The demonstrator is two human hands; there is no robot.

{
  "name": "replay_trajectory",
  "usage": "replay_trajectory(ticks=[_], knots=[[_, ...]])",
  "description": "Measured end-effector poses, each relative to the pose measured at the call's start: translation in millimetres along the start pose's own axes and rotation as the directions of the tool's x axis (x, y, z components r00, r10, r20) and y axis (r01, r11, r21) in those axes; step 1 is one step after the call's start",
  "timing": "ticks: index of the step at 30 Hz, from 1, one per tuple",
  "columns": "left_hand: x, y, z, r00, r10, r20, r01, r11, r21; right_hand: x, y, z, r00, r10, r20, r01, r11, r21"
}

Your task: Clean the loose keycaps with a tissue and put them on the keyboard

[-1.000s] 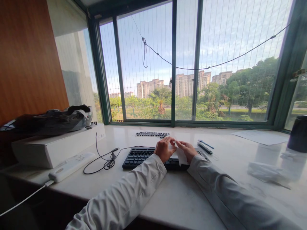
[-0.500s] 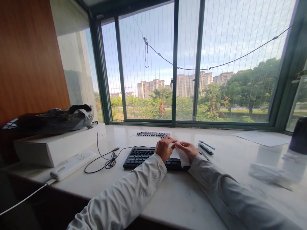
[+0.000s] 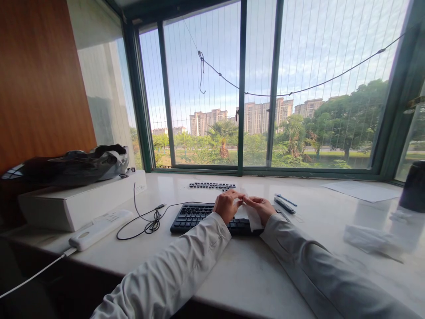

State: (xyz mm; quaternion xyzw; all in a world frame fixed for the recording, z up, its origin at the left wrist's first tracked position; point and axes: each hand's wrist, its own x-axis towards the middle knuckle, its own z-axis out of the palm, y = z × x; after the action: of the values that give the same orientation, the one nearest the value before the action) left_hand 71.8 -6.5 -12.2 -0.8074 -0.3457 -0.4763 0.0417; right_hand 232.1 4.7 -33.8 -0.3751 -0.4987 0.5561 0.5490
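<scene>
A thin white tissue (image 3: 254, 219) hangs from my fingers over the right part of a black keyboard (image 3: 192, 217). My left hand (image 3: 227, 204) is closed, its thumb and fingertips pinching at the tissue's upper edge. My right hand (image 3: 260, 208) is closed too and grips the tissue, its fingertips meeting those of the left. Any small thing folded inside the tissue is hidden. Behind my hands, loose black keycaps (image 3: 212, 185) lie in rows on the white tabletop. Bare key sockets show along the keyboard's upper rows.
Right of my hands lie a dark pen-like tool (image 3: 284, 205) and a blue stick (image 3: 286, 200). A coiled black cable (image 3: 152, 226) and a white power strip (image 3: 99, 230) are on the left, before a white box (image 3: 83, 204). Clear plastic wrapping (image 3: 370, 239) lies at right.
My fingertips have shifted very slightly where they meet at the tissue. The keyboard, the keycaps and the other things stay where they were.
</scene>
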Motion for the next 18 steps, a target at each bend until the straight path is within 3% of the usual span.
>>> replay_trajectory(ticks=[6,13,18], knots=[[1.0,-1.9,0.8,1.0,-0.004,0.021,0.004,1.0,-0.017,1.6,0.8,-2.0,1.0,-0.016,-0.014,0.015,0.998,-0.066],[0.9,-0.1,0.7,1.0,0.001,0.016,-0.001,1.0,-0.029,1.3,-2.0,-3.3,0.987,-0.14,-0.073,0.122,0.969,-0.215],[1.0,4.5,-0.5,1.0,0.027,0.001,-0.027,0.999,-0.034,2.5,-3.3,-6.0,0.973,-0.142,-0.181,0.097,0.967,-0.237]])
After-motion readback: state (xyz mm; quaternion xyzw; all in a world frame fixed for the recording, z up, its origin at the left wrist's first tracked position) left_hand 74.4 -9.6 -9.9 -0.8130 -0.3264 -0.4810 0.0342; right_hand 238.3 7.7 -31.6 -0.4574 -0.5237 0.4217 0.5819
